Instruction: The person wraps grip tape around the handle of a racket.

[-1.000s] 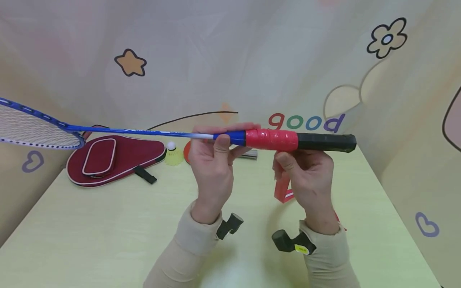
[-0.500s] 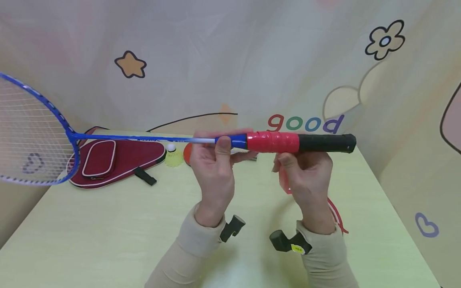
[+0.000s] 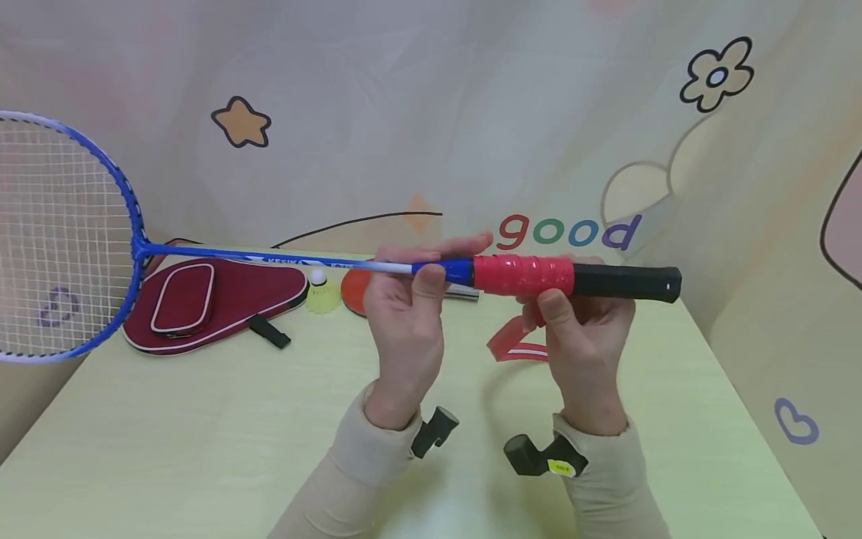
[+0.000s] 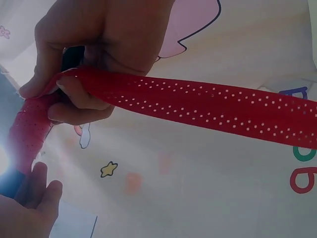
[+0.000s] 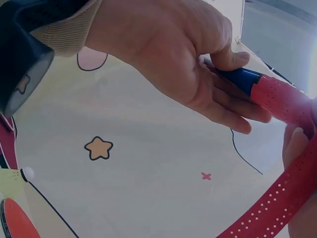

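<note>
A blue badminton racket (image 3: pixel 296 260) is held up level above the table, its head at the left. My left hand (image 3: pixel 404 329) pinches it by the blue cone, thumb in front and some fingers stretched out. Red overgrip tape (image 3: pixel 521 275) is wrapped round the part of the handle beside the cone; the butt end of the handle (image 3: pixel 622 283) is black. My right hand (image 3: pixel 592 344) is at the wrap's edge, its thumb against it. In the left wrist view its fingers pinch the loose perforated overgrip strip (image 4: pixel 198 104), which stretches away from the handle.
Behind the racket lie a maroon racket case (image 3: pixel 259 283) with a black strap (image 3: pixel 269 331), a yellow shuttlecock (image 3: pixel 323 294), a red table tennis bat (image 3: pixel 353 290) and a partly hidden silvery object (image 3: pixel 463 295). A printed cloth backdrop (image 3: pixel 377 112) stands behind the pale table (image 3: pixel 202 434).
The racket has rolled about its shaft, so its head turns from nearly edge-on to face the camera. The handle shifts slightly right and down, and more of the loose strip shows beside my right hand.
</note>
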`<action>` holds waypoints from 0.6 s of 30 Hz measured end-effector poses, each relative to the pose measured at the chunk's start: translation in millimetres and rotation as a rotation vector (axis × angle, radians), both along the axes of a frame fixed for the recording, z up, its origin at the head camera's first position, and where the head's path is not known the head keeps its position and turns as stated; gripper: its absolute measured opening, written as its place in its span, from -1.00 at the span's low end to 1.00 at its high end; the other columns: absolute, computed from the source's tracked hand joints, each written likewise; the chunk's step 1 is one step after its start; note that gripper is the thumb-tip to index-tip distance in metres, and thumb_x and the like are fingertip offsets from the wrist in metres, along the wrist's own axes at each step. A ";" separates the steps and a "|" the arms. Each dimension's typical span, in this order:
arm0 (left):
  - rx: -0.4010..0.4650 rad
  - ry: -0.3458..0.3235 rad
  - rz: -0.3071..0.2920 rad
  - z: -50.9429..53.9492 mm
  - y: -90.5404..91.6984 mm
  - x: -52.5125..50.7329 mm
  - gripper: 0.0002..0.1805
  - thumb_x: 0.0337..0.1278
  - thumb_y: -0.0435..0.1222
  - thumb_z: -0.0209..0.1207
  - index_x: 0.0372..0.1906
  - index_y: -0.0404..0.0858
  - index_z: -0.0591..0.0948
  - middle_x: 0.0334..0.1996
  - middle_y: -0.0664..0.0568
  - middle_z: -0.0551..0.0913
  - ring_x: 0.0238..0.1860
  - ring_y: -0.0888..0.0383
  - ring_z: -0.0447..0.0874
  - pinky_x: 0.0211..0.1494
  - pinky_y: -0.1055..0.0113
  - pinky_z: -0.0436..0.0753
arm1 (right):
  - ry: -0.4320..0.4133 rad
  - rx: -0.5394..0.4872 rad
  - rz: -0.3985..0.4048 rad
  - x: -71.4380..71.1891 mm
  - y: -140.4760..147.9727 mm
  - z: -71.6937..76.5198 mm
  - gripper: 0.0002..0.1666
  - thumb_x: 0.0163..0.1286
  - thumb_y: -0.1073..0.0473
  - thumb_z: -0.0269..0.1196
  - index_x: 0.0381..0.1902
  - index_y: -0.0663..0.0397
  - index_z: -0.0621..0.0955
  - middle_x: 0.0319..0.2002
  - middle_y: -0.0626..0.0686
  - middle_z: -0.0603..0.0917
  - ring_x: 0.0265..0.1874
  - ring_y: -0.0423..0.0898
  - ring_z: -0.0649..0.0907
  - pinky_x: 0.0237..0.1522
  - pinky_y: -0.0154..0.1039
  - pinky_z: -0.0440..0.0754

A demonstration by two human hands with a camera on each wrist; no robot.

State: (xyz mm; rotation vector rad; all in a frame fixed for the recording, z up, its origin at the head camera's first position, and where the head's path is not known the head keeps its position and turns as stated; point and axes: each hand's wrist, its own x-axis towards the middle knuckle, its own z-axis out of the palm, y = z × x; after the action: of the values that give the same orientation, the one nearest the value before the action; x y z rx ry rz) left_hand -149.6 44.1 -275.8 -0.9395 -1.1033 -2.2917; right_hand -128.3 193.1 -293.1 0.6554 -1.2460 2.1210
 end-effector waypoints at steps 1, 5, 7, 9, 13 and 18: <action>0.001 0.015 -0.004 -0.1 -0.2 -0.3 -0.80 0.35 -0.25 0.08 -0.19 -0.31 0.37 -0.08 -0.38 0.65 0.00 -0.34 0.61 0.17 -0.12 0.52 | 0.003 -0.002 0.013 0.1 -1.2 0.4 -0.51 0.27 0.34 0.32 0.09 0.26 0.38 -0.20 0.22 0.57 -0.53 -0.01 0.62 -0.33 -0.26 0.71; 0.021 0.072 -0.037 1.5 -2.0 -0.6 -0.86 0.37 -0.25 0.04 -0.17 -0.23 0.37 -0.07 -0.12 0.71 0.03 -0.39 0.57 0.21 -0.17 0.46 | -0.017 0.002 0.069 -0.7 -6.2 1.5 -0.57 0.27 0.25 0.35 -0.01 0.25 0.42 -0.31 0.16 0.58 -0.54 -0.05 0.60 -0.37 -0.29 0.68; 0.029 0.103 -0.044 2.8 -3.3 -0.4 -0.88 0.38 -0.25 0.04 -0.17 -0.21 0.38 -0.07 -0.04 0.72 0.04 -0.42 0.55 0.21 -0.20 0.44 | -0.040 -0.006 0.106 -1.0 -9.1 1.0 -0.53 0.26 0.21 0.38 0.01 0.23 0.41 -0.32 0.15 0.58 -0.54 -0.06 0.60 -0.39 -0.30 0.67; 0.034 0.130 -0.059 4.1 -4.4 -0.5 -0.89 0.40 -0.24 0.03 -0.17 -0.20 0.38 -0.06 -0.03 0.71 0.05 -0.45 0.53 0.20 -0.21 0.44 | -0.060 -0.017 0.133 -1.0 -11.5 -0.1 -0.49 0.25 0.18 0.39 0.01 0.22 0.40 -0.33 0.14 0.58 -0.54 -0.08 0.60 -0.42 -0.32 0.67; 0.017 0.148 -0.117 5.2 -6.8 -1.8 -0.90 0.43 -0.24 0.01 -0.14 -0.17 0.38 -0.05 -0.03 0.71 0.07 -0.49 0.49 0.16 -0.22 0.46 | -0.080 -0.038 0.128 0.7 -13.8 -1.5 -0.45 0.22 0.13 0.42 0.00 0.21 0.38 -0.36 0.13 0.58 -0.55 -0.09 0.60 -0.45 -0.33 0.67; -0.023 0.093 -0.191 4.6 -9.6 -2.8 -0.83 0.38 -0.23 0.08 -0.09 -0.15 0.34 -0.02 -0.05 0.69 0.08 -0.35 0.57 0.10 -0.03 0.60 | -0.087 -0.027 0.057 4.6 -15.1 -0.5 -0.49 0.23 0.14 0.41 -0.04 0.23 0.39 -0.40 0.14 0.59 -0.55 -0.08 0.62 -0.43 -0.30 0.70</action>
State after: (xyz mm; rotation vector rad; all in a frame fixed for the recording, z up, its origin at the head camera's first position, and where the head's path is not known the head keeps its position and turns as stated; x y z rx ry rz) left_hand -152.4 34.5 -271.2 -1.1937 -1.0425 -2.3619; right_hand -123.7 178.0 -293.6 0.5996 -1.2565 2.2298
